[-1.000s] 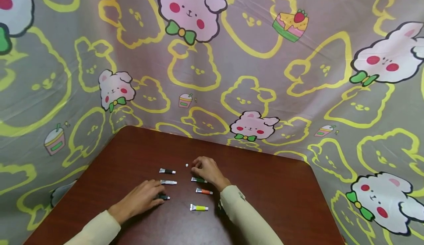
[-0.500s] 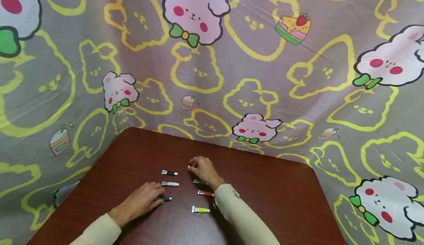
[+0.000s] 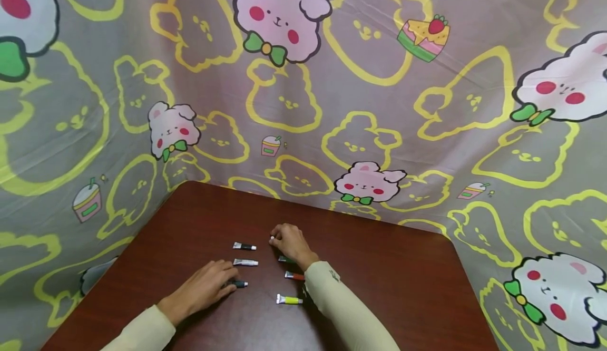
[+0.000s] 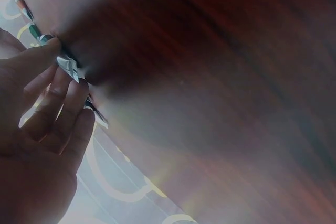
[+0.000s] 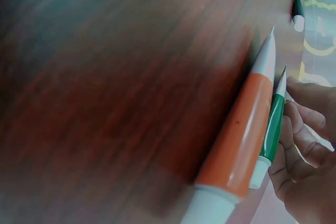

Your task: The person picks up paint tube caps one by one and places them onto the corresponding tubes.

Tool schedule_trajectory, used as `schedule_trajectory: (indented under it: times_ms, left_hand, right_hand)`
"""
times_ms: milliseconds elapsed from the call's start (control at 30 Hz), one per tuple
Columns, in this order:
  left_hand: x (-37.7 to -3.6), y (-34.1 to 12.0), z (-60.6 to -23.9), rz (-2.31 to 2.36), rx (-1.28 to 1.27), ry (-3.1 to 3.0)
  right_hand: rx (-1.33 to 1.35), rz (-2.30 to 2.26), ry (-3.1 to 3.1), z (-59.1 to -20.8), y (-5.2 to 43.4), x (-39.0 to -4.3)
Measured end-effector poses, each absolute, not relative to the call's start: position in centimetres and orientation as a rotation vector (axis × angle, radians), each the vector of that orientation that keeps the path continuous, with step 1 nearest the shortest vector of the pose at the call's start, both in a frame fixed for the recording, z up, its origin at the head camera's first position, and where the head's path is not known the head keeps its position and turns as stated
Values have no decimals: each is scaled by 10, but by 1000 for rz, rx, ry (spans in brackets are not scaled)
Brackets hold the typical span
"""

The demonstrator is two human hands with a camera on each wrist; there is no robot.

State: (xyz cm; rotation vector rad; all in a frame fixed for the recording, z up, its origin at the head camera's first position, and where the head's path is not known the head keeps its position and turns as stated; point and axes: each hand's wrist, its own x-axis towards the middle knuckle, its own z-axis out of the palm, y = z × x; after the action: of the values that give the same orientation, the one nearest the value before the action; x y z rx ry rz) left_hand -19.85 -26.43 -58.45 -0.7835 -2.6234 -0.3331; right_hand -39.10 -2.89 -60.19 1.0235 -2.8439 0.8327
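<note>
My left hand (image 3: 206,288) rests low over the table and holds a dark paint tube (image 3: 241,284) between thumb and fingers. Its white cap points right in the head view; its silver crimped end (image 4: 68,67) shows in the left wrist view. Farther forward, my right hand (image 3: 290,243) pinches a small white piece (image 3: 272,238), like a tube cap, at its fingertips. Under that wrist lies a green paint tube (image 5: 273,127), partly covered in the head view. An orange tube (image 5: 241,135) lies nearer, its capped end behind the right sleeve in the head view.
A black tube (image 3: 244,246) and a white tube (image 3: 245,262) lie beyond the left hand. A yellow tube (image 3: 289,300) lies nearest the front, left of the right sleeve. The brown table (image 3: 389,266) meets a patterned cloth (image 3: 303,93) at its back and sides.
My right hand has moved slightly left and taken the small white piece, which lay apart from its fingers earlier. The left hand stays on the dark tube.
</note>
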Motion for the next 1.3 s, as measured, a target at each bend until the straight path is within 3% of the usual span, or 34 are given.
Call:
schedule_trajectory:
  times_ms: [167,367,700,967,1300]
  left_hand:
    - [-199,-264,-585,-330,-790,-2600]
    - [-201,-262,-586,-326,-799,-2603]
    - [-204,-258,-581,-300,-788,-2623]
    - [-206,-252,-579,-314,-776,-2652]
    - [-214,-247,-579,-297,-807,-2589]
  right_hand:
    - [1048,801,-2831,-587,-29,-385]
    - [1072,774,-2803,-602,-26,-392]
    - [1038,776,-2823,-575,-18,-381]
    - [1066,819,-2699,-634,-3,-417]
    - [940,913,-2842,-564,13,-372]
